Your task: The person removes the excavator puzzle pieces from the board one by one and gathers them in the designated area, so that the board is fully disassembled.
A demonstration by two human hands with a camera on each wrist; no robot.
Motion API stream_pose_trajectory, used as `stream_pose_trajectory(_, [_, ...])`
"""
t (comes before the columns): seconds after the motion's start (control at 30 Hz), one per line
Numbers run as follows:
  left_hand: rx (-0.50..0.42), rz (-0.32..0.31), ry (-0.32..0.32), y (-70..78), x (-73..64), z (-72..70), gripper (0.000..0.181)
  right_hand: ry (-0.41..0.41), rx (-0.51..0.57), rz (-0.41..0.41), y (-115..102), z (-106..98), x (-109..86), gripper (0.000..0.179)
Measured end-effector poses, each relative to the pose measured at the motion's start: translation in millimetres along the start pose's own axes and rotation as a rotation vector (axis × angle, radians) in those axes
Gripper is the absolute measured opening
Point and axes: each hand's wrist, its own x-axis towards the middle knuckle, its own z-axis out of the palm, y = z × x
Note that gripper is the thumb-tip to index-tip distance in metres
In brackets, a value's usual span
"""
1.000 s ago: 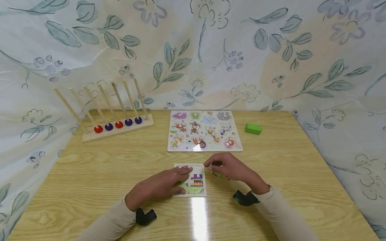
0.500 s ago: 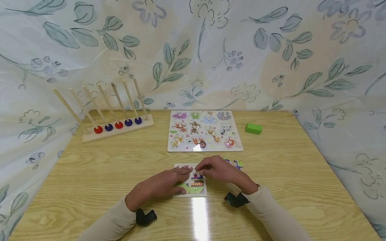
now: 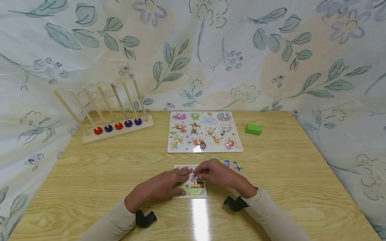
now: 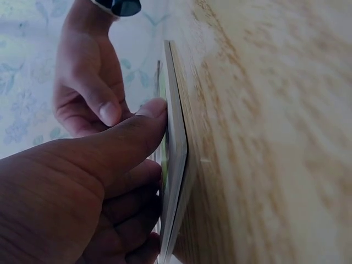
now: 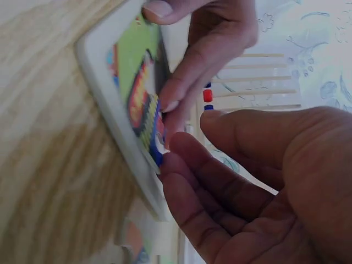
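Observation:
A small framed jigsaw puzzle (image 3: 189,196) lies on the table, its lower and right parts filled with green, red and purple pieces. My left hand (image 3: 161,183) rests flat across its left side. In the left wrist view, the thumb (image 4: 152,108) presses near the frame's edge. My right hand (image 3: 218,172) reaches over the upper right of the puzzle, thumb and fingers bent in a pinch at a small puzzle piece, mostly hidden by the fingers. In the right wrist view, the right fingertips (image 5: 169,159) are right at the blue-edged pieces (image 5: 154,153).
Loose puzzle pieces (image 3: 238,165) lie just beyond the right hand. Behind stands an animal peg puzzle (image 3: 205,131), with a green block (image 3: 253,129) to its right. A wooden bead stand (image 3: 117,131) with tall rods is at the back left, before a floral cloth (image 3: 193,50).
My right hand has moved left from beside the puzzle to over its upper right, uncovering loose pieces behind it. The left hand has stayed in place.

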Motion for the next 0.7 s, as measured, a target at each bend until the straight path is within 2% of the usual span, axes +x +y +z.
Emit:
stream_pose_trajectory(0.2, [0.002, 0.010, 0.010, -2.3, -0.6, 2.2, 0.059, 0.004, 0.019, 0.007, -0.4, 4.3, 1.3, 0.021])
stream_pose_trajectory(0.47, [0.005, 0.003, 0.006, -3.4, 1.0, 2.7, 0.059, 0.042, -0.013, -0.006, 1.4, 10.5, 3.6, 0.020])
stream_pose_trajectory(0.6, [0.006, 0.000, 0.006, -3.5, 1.7, 3.2, 0.060, 0.057, 0.019, -0.007, 3.1, 13.1, 2.4, 0.018])
stream_pose_trajectory(0.7, [0.019, -0.004, 0.007, -2.3, 1.6, 2.7, 0.060, 0.032, 0.065, 0.001, 3.6, 14.3, 2.3, 0.016])
